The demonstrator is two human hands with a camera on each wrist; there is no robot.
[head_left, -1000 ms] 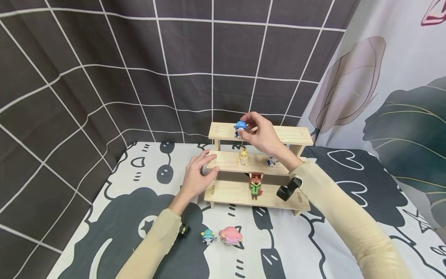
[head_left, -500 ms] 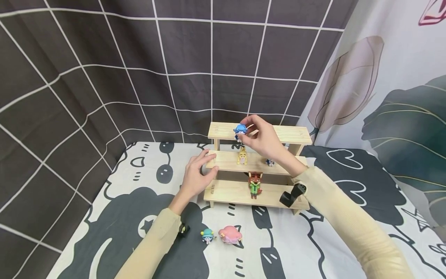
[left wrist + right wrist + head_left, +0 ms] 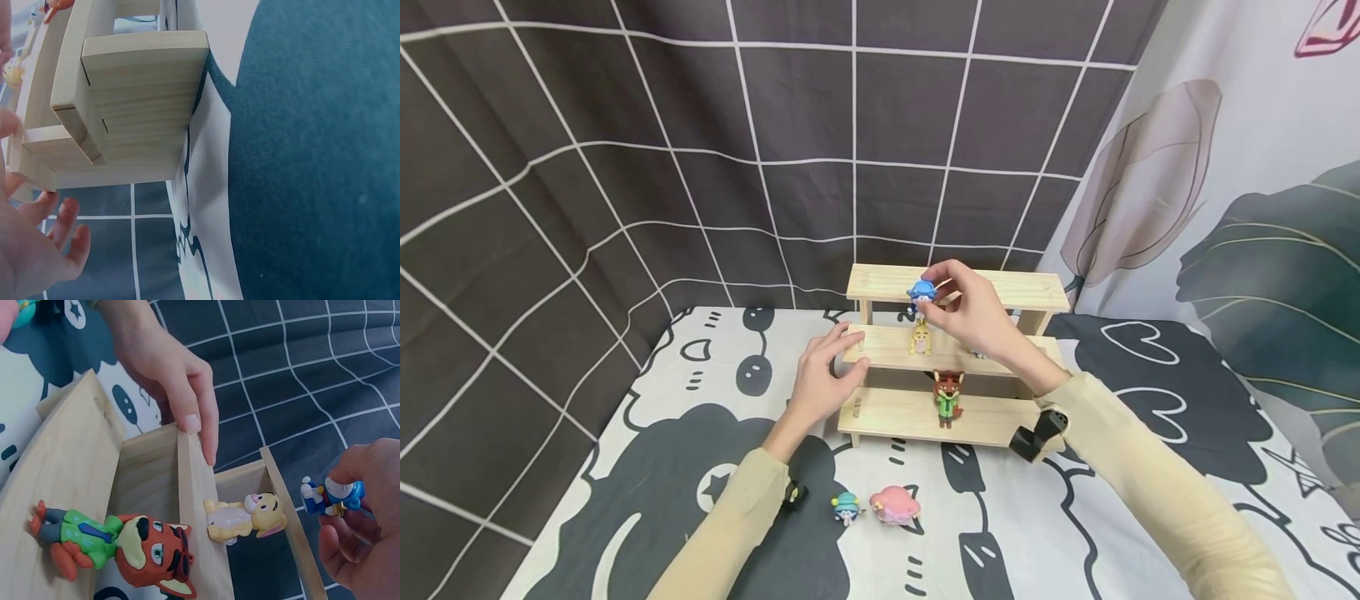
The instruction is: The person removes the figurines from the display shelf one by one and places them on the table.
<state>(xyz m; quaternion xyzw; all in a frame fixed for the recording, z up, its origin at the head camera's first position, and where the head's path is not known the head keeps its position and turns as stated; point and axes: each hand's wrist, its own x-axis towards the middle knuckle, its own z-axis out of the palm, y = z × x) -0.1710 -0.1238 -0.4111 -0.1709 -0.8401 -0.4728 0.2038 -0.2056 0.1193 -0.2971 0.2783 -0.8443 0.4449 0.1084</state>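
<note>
Right hand [image 3: 970, 312] pinches the blue figure [image 3: 919, 293] at the front edge of the rack's [image 3: 1037, 290] top step, just above the yellow figure [image 3: 920, 339] on the middle step. Left hand [image 3: 820, 379] grips the middle step's left end, steadying the rack.

Judgement: keep the figure upright and its feet flat on the step, well back from the lip, releasing gently.

Room: top step is bare either side of the figure; the fox [image 3: 948, 397] stands on the bottom step.
</note>
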